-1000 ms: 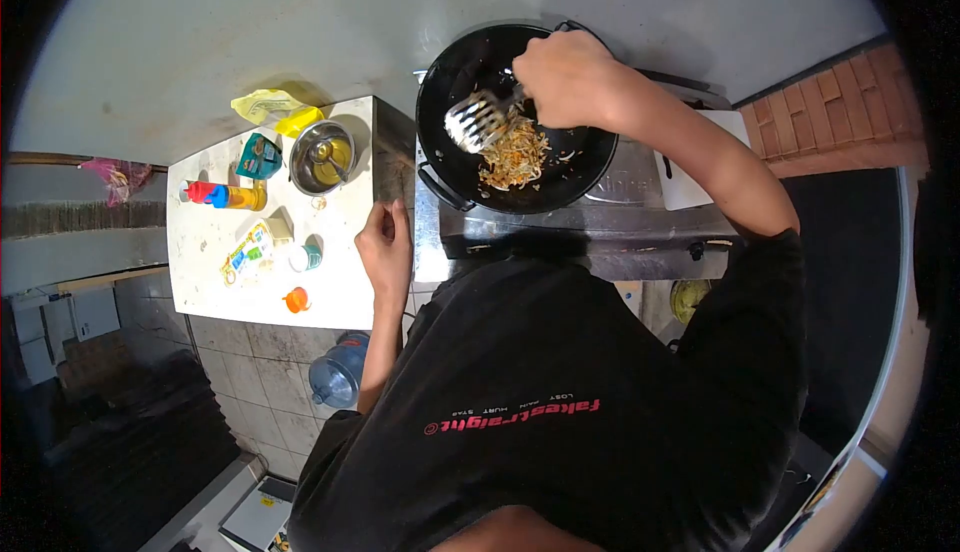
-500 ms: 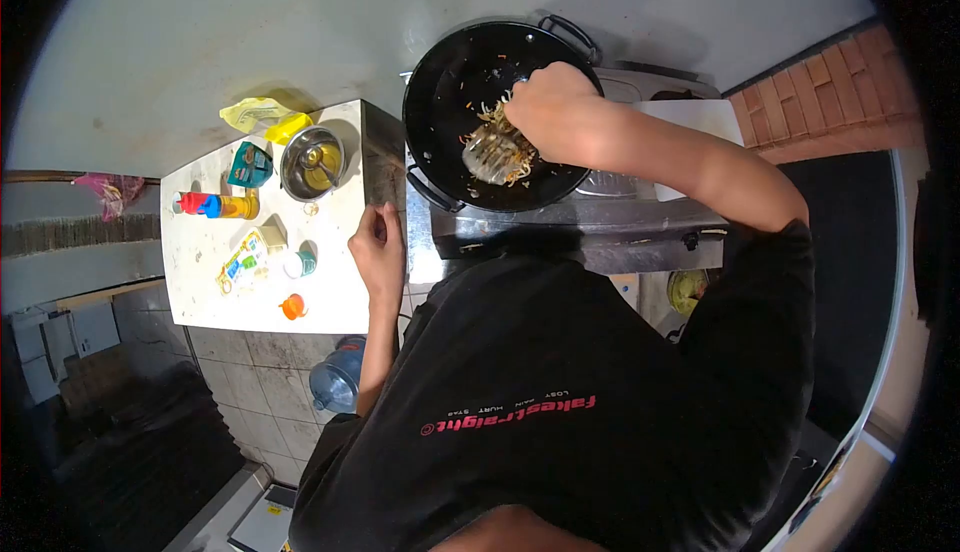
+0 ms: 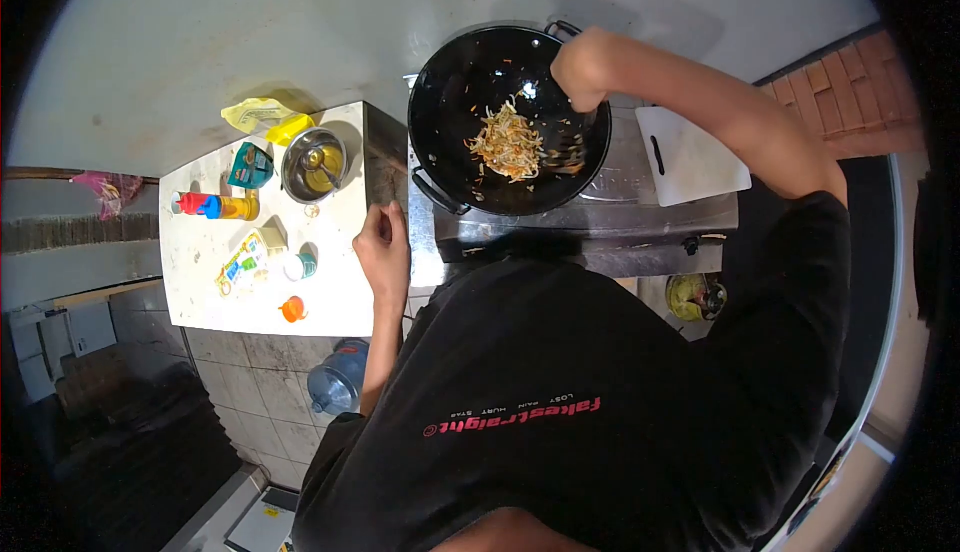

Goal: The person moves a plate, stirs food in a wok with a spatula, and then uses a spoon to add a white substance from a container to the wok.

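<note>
My right hand (image 3: 580,70) is closed round a slotted spatula over the right side of a black wok. Its slotted head (image 3: 568,156) is smeared by motion and sits low in the wok (image 3: 445,92), just right of a heap of shredded vegetables (image 3: 510,144). Pale and orange strips make up the heap, with stray bits on the wok wall. The handle is mostly hidden by my hand. My left hand (image 3: 383,250) hangs between the white table and the stove, fingers curled in, with nothing visible in them.
On the white table (image 3: 200,282) at left stand a steel bowl (image 3: 288,174) with yellow liquid and a ladle, a yellow bottle (image 3: 238,208), a teal pouch (image 3: 250,165) and an orange cap (image 3: 293,309). A white cutting board (image 3: 690,167) lies right of the wok. Below is a water jug (image 3: 338,380).
My right hand has moved right and up, taking the spatula from the heap towards the wok's right side. The vegetables now show in full. My left hand stays nearly still.
</note>
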`<state>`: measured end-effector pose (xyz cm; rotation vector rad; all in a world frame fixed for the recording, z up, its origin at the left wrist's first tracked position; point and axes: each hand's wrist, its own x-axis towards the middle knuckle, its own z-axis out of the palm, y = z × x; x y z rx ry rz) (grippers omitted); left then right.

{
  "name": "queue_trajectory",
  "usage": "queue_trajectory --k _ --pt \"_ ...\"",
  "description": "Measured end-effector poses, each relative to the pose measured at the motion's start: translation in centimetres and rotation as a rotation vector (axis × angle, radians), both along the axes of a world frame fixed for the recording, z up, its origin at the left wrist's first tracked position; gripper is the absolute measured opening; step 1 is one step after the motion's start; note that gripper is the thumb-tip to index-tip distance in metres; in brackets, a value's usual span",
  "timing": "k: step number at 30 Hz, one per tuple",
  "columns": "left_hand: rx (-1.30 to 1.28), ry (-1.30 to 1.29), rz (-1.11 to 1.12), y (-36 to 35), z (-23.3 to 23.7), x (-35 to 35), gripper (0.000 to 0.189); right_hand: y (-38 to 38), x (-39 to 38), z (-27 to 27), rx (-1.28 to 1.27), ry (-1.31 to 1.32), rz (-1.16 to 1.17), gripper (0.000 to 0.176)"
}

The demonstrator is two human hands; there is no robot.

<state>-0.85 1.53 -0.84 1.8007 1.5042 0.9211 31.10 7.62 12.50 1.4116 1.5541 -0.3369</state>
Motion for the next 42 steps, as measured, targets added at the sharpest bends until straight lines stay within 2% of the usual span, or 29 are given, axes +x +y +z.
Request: queue_trajectory --k 2,4,5,6,8,9,11,12,14,17,19,20,22,24,26,28,30,33,34,36,37,40,42 --pt "-0.003 -0.02 0.009 0.0 -0.2 -0.1 0.031 -0.1 -0.5 -1.3 -0.098 -0.029 0.013 0.021" --pt "-0.004 -0.038 0.017 0.0 -0.4 -0.3 0.031 -1.0 0.4 -2.5 -0.069 0.267 0.054 0.026" --pt "-0.008 -0.037 0.015 0.1 -0.6 -0.5 0.031 -2.0 1.6 -3.1 0.178 0.569 0.08 0.022" --pt "-0.012 -0.039 0.012 0.1 -0.8 -0.5 0.03 -2.2 1.6 -2.9 0.174 0.564 0.082 0.022" --pt "-0.016 -0.047 0.008 0.2 -1.3 -0.8 0.03 -2.5 1.7 -2.2 0.241 0.725 0.053 0.016" --pt "-0.015 -0.05 0.004 0.3 -1.4 -0.8 0.03 -2.7 1.2 -1.0 0.24 0.723 0.05 0.016" --pt "-0.015 -0.044 -0.002 0.4 -1.2 -0.8 0.029 -3.4 -0.8 1.8 0.179 0.482 0.098 0.018" --pt "-0.011 -0.039 -0.006 0.5 -1.1 -0.8 0.029 -4.0 -1.7 1.8 0.177 0.482 0.097 0.018" --pt "-0.003 -0.039 -0.008 0.6 -1.0 -0.6 0.029 -4.9 -2.9 1.8 0.143 0.309 0.155 0.019" --pt "0.004 -0.045 -0.008 0.7 -0.5 -0.3 0.028 -5.6 -2.4 -2.6 0.367 0.359 0.137 0.016" --pt "-0.003 -0.049 0.003 0.7 -0.5 -0.3 0.027 -5.2 -2.0 -2.4 0.532 0.352 0.176 0.016" --pt "-0.012 -0.038 0.002 0.7 -0.5 -0.5 0.027 -4.8 -1.5 -1.9 0.528 0.354 0.18 0.016" --pt "-0.021 -0.026 -0.001 0.7 -0.5 -0.6 0.027 -4.3 -1.1 0.0 0.296 0.299 0.139 0.015" --pt "-0.019 -0.045 0.0 0.6 -0.9 -0.6 0.026 -4.4 -1.1 -0.6 0.32 0.341 0.129 0.016" --pt "-0.023 -0.056 -0.005 0.7 -1.5 -0.6 0.026 -4.5 -0.8 -3.2 0.506 0.67 -0.03 0.011" --pt "-0.03 -0.065 0.004 0.7 -1.4 -0.5 0.026 -4.5 -1.2 -2.1 0.508 0.677 -0.039 0.013" --pt "-0.016 -0.022 0.0 0.6 -0.5 -0.5 0.026 -5.1 -2.0 0.6 0.372 0.541 -0.019 0.014" --pt "-0.022 -0.067 0.003 0.5 -0.5 -0.8 0.027 -5.2 -2.7 0.2 0.257 0.627 -0.059 0.015" --pt "-0.017 -0.07 -0.006 0.6 -0.6 -0.8 0.027 -5.4 -2.8 -0.9 0.264 0.622 -0.066 0.015" --pt "-0.012 -0.073 -0.022 0.8 -0.6 -1.2 0.028 -6.0 -3.7 -3.4 0.653 0.797 -0.23 0.014" --pt "-0.013 -0.07 -0.032 0.8 -0.4 -1.5 0.028 -6.2 -3.8 -3.3 0.657 0.796 -0.24 0.014" --pt "-0.066 -0.101 -0.069 1.5 0.2 -3.1 0.03 -6.8 -4.3 -1.5 0.56 0.579 -0.163 0.015" --pt "-0.053 -0.051 -0.111 2.2 0.1 -4.7 0.031 -6.9 -5.3 -2.7 0.488 0.578 -0.215 0.016"
